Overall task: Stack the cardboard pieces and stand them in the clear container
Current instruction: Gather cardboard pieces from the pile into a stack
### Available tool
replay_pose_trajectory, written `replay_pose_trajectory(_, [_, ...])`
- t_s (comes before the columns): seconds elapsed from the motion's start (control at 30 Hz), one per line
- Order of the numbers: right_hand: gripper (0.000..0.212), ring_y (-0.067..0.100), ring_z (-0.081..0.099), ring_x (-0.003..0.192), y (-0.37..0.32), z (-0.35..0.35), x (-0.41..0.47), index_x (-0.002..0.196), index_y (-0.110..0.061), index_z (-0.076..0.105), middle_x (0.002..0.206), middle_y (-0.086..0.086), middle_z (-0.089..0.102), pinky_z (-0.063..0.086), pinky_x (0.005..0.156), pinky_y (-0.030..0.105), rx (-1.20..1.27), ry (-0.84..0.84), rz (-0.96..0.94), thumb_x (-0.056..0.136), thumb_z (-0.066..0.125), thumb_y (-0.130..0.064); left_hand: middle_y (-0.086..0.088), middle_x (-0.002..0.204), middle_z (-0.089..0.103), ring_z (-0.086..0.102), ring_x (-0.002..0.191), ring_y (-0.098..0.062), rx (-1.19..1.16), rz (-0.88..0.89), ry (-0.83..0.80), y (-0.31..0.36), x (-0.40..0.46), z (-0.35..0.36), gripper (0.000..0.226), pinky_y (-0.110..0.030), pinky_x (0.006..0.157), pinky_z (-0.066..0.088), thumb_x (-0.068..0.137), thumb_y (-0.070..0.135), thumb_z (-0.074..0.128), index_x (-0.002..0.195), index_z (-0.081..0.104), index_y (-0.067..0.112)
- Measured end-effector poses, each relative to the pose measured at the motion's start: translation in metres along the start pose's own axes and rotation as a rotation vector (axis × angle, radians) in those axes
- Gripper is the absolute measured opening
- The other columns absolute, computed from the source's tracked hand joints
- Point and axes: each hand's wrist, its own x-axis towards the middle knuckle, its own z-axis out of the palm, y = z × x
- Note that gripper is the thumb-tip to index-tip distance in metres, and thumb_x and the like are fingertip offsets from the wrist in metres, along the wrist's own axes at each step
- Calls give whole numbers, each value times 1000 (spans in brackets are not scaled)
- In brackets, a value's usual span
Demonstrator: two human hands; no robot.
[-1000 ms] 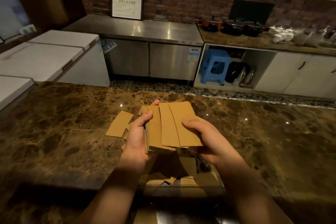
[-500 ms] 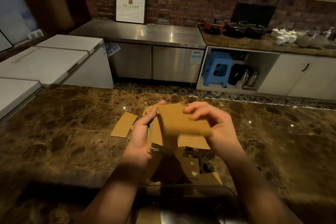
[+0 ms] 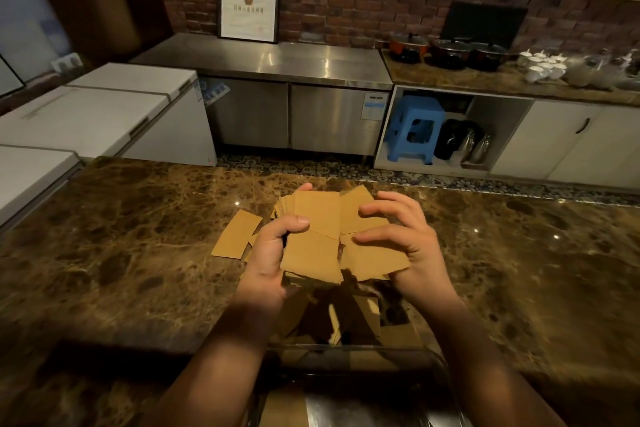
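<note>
A thick stack of brown cardboard pieces [image 3: 317, 243] is held above the marble counter [image 3: 121, 253], and my left hand [image 3: 273, 253] grips it, thumb on top. My right hand [image 3: 412, 246] holds a few more cardboard pieces [image 3: 372, 258] fanned against the stack's right side, fingers curled over them. More loose pieces [image 3: 237, 234] lie flat on the counter to the left, and others lie in shadow below my hands. The clear container [image 3: 429, 362] sits at the near edge under my forearms, only its rim showing, with some cardboard [image 3: 284, 406] inside.
The counter's far edge drops to a tiled floor. Beyond stand white chest freezers [image 3: 104, 114] at left, a steel worktop cabinet [image 3: 294, 107] and a blue stool [image 3: 415, 128] in an open shelf. Pots and cups line the back right counter.
My right hand, which lifted a piece over the stack half a second ago, has come down and to the right, now pressing pieces against the stack's right side. Left hand keeps its grip.
</note>
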Motion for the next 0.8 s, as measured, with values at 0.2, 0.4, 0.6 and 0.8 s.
replay_pose_trajectory(0.2, [20,17,70,105,-10,-13,5,91,-51,70,101,-13,75,58,85,30,454,207,446,75,78,-42,-28,109,68,70,85,-35,-81,33,-51,2,-3,-2,52,-40,68,60,77,10,55,125,61,28])
replay_pose_trajectory(0.4, [55,24,75,97,-15,-11,17,124,-19,57,106,6,78,60,70,27,819,153,663,73,77,-18,-12,103,75,73,80,-30,37,54,48,-2,-2,4,52,-44,64,60,69,13,65,117,72,30])
replay_pose_trajectory(0.6, [34,24,75,98,-20,-3,16,125,-18,60,106,7,78,60,74,32,785,-4,728,92,68,-13,-21,132,64,62,115,-42,-147,30,12,-8,2,13,41,-55,83,57,81,12,60,115,73,30])
replay_pose_trajectory(0.8, [37,30,63,119,-28,-14,14,108,-35,74,126,3,68,57,92,49,713,49,491,72,82,-28,-16,105,77,75,91,-34,-219,-21,45,-8,1,10,25,-54,70,61,84,22,63,102,80,25])
